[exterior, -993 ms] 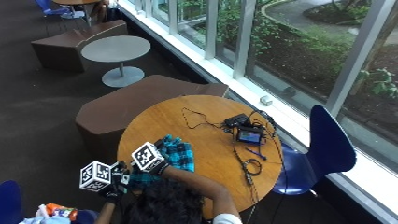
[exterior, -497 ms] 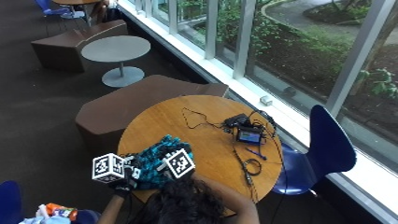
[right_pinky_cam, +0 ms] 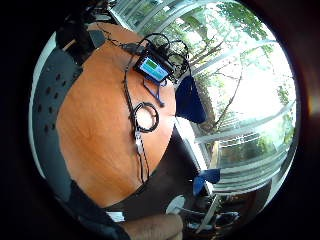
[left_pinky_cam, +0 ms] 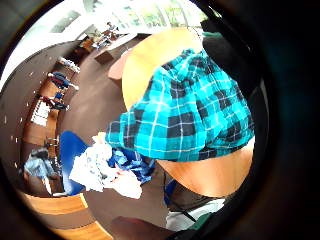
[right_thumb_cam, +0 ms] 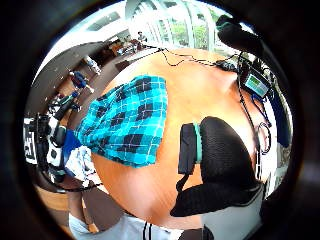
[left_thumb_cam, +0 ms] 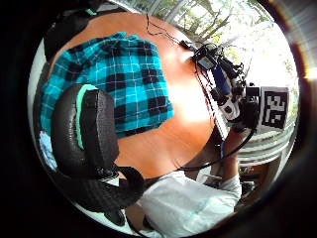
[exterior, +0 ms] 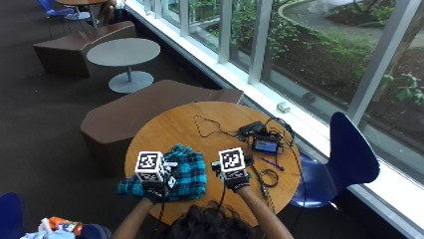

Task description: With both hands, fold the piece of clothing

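Observation:
A teal and black plaid garment [exterior: 184,178] lies bunched on the near left part of the round wooden table [exterior: 199,132]. One side hangs over the table's edge [left_pinky_cam: 150,135]. My left hand [exterior: 158,190] hovers over the garment's near left side with its fingers relaxed, and its thumb [left_thumb_cam: 86,131] holds no cloth. My right hand [exterior: 236,180] is above bare wood just right of the garment, apart from it. Its thumb [right_thumb_cam: 220,155] is loosely bent and holds nothing. The garment [right_thumb_cam: 131,125] lies flat beside it.
A small screen device [exterior: 267,145] with cables sits at the table's far right, with a cable coil [exterior: 268,175] and a blue pen [exterior: 271,163] nearer me. A blue chair [exterior: 351,152] stands to the right. Loose clothes [left_pinky_cam: 107,167] lie on a seat at my left.
Both hands were together on the garment's left side. My right hand has moved right, off the cloth. My left hand has shifted slightly right over it.

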Demonstrator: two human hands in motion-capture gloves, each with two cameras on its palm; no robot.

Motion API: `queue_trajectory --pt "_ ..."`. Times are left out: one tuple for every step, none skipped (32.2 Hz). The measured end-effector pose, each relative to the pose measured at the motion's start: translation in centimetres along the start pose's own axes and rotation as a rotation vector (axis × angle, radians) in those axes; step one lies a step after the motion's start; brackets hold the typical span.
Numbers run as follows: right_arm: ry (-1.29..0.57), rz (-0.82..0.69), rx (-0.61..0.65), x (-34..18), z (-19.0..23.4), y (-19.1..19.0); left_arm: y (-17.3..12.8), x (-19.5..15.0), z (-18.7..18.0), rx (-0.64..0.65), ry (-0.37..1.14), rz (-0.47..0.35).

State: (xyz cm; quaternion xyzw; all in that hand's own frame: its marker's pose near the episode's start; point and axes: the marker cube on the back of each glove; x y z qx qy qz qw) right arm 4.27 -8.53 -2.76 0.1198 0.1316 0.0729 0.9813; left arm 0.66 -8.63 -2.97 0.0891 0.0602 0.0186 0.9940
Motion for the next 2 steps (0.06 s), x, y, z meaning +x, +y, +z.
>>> queue_trajectory --pt "0.001 0.003 0.006 0.08 -0.05 -0.05 0.0 0.19 0.14 -0.007 0.003 0.003" --pt "0.002 0.004 0.01 0.12 -0.07 -0.09 0.0 0.27 0.23 -0.011 0.004 0.004"
